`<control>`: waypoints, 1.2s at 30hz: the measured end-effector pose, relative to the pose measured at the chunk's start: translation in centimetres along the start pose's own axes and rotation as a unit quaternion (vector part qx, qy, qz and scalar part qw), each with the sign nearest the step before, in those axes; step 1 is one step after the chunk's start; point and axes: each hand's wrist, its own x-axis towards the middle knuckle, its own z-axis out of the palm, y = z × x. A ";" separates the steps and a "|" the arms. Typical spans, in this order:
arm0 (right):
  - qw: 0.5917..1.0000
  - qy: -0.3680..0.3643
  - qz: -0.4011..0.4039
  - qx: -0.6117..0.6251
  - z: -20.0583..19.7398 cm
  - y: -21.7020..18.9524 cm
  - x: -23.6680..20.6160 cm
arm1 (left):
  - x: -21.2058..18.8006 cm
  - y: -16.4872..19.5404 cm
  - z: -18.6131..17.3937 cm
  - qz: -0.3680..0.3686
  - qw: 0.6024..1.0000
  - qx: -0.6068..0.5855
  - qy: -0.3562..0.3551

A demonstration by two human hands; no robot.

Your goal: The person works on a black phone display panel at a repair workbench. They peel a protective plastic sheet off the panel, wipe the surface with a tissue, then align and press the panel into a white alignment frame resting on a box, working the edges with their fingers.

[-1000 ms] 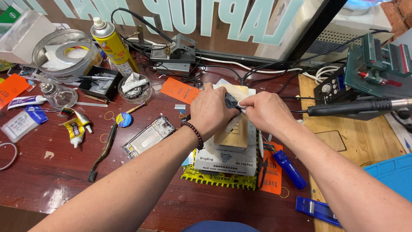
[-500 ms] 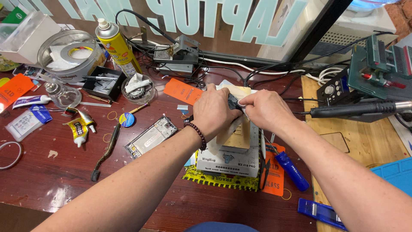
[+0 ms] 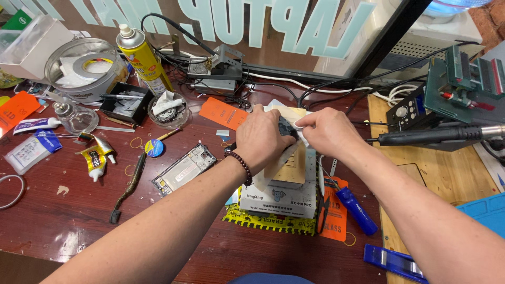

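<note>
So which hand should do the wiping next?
Probably the right hand: it already pinches the white wipe against the dark part. The left hand is wrapped over that part, holding it steady on the white box, so it seems busy.

Small black device point(image 3: 286, 128) with a white wipe point(image 3: 301, 124) against it — above a tan block point(image 3: 291, 169) on a white box point(image 3: 279, 199).

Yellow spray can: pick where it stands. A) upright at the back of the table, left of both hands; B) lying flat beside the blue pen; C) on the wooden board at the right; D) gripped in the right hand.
A: the yellow spray can stands upright at the back, well left of the left hand and right hand.
</note>
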 end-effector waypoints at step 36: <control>1.000 0.003 0.011 0.007 -0.4 0.8 -1.7 | -0.2 0.0 0.0 0.011 1.000 -0.005 0.012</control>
